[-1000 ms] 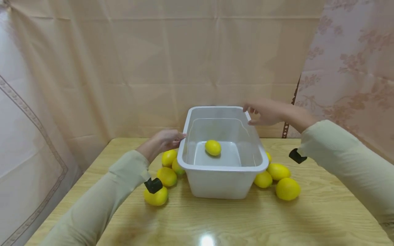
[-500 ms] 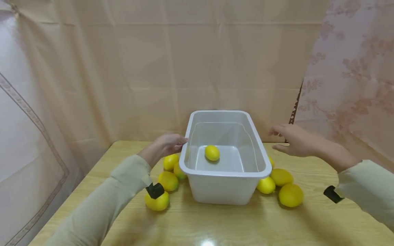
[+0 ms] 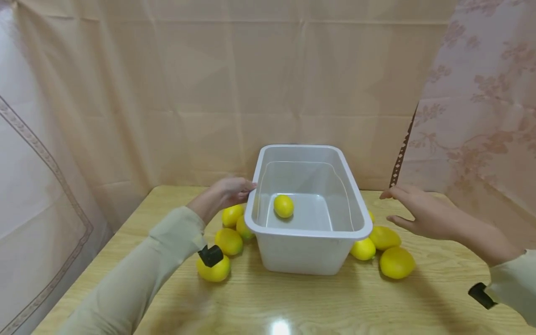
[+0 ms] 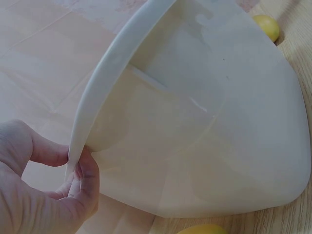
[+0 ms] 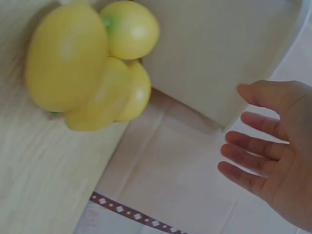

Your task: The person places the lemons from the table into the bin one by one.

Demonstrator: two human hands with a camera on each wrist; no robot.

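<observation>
A white plastic tub point(image 3: 299, 251) stands on the wooden table with one yellow lemon point(image 3: 284, 206) on its floor. My left hand point(image 3: 230, 191) grips the tub's left rim; the left wrist view shows the thumb on the outer side and the fingers curled under the rim point(image 4: 105, 73). To the right of the tub, my right hand point(image 3: 427, 211) hovers with fingers spread and nothing in it. Nearest to it is a cluster of lemons point(image 3: 397, 263) beside the tub's right wall. In the right wrist view the hand point(image 5: 278, 151) has its fingers loosely extended.
Several more lemons point(image 3: 228, 241) lie along the tub's left side, partly behind the left forearm. A beige curtain point(image 3: 201, 93) hangs right behind the table point(image 3: 251, 302), and a floral cloth point(image 3: 481, 116) hangs at the right.
My right hand has moved away from the tub's right rim, rightward and toward me, above the lemons' right side. The left hand keeps its grip on the rim. The lemon inside has shifted slightly left.
</observation>
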